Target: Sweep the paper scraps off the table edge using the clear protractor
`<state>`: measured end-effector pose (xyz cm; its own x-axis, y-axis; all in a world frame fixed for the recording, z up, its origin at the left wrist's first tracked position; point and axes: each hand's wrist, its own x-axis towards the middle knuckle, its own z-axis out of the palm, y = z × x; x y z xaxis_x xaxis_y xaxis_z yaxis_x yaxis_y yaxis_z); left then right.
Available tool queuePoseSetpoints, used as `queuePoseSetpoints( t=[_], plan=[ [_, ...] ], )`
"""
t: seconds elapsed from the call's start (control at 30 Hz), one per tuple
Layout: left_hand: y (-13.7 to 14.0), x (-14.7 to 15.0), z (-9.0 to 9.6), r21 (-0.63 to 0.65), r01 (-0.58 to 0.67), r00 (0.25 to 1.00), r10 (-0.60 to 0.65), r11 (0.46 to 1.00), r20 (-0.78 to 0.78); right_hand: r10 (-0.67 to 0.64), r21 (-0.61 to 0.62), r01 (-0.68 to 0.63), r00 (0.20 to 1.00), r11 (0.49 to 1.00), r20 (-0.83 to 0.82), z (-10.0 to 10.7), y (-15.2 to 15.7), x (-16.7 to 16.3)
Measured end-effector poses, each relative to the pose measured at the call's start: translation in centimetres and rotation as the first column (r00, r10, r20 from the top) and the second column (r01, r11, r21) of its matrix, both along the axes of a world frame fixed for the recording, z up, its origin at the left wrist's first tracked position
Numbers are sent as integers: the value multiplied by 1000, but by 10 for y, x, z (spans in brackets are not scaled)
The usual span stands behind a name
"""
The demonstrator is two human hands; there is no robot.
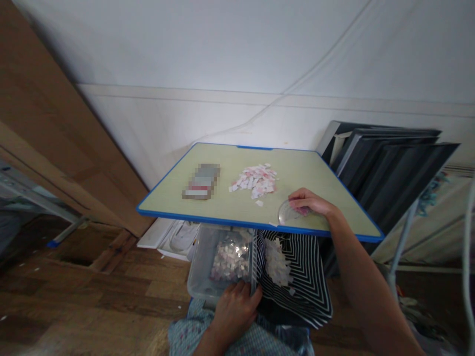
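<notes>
My right hand point(308, 201) is closed, pinching a clear round plastic dish point(285, 213) close to the table's front edge. Something pink shows beneath the fingers; what it is I cannot tell. Behind and left of that hand lies a loose pile of small white and pink pieces point(256, 179), with a stray piece point(259, 203) in front. My left hand point(237, 306) curls its fingers over the near rim of a translucent plastic bin point(200, 267) below the table. The bin contains many small pale pieces point(232, 257), some of them shiny.
A blurred-out flat object point(202, 182) lies on the left of the blue-edged table point(166, 198). Right of the bin, a black-and-white striped cloth point(308, 277) bears more pale pieces point(278, 264). Dark panels point(393, 173) lean at the right, and brown cardboard point(74, 109) stands left.
</notes>
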<state>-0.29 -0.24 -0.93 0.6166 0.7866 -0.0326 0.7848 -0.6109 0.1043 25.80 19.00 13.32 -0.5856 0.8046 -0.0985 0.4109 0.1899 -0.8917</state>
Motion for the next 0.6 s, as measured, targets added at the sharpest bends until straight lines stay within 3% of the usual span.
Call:
queuePoseSetpoints(
  t=[0.6],
  plan=[
    [-1,1,0,-11,1,1000,-1,1000,6,2,-13,-2,1000,1000,-4,1,-3,-2]
  ],
)
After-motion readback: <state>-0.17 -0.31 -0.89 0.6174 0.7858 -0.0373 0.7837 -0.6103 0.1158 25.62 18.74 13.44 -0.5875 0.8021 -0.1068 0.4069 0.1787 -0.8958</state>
